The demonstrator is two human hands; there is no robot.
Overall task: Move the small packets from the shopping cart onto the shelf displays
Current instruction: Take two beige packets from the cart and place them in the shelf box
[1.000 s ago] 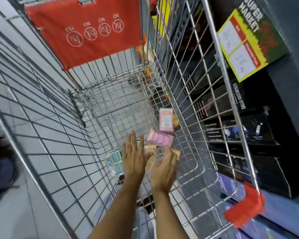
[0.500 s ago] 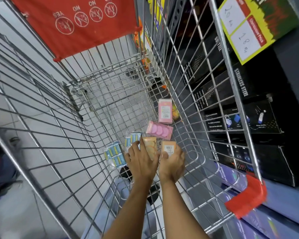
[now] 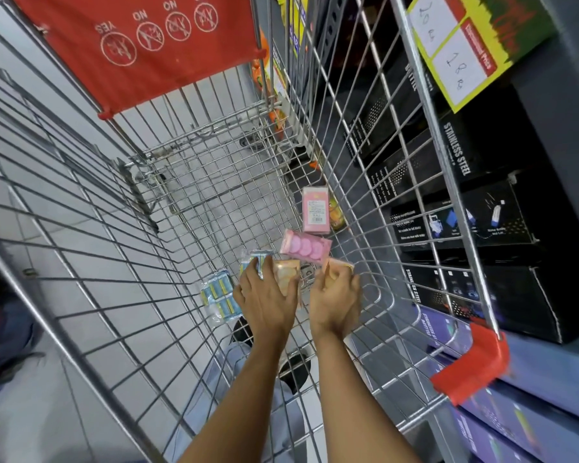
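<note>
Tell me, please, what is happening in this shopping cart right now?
A person is reaching into the wire shopping cart with both bare hands to gather small packets. The left hand rests on a blue packet and an orange packet; the right hand grips another orange packet. Two pink packets and a second blue packet lie loose on the cart floor. Nothing has reached the shelf yet.
</note>
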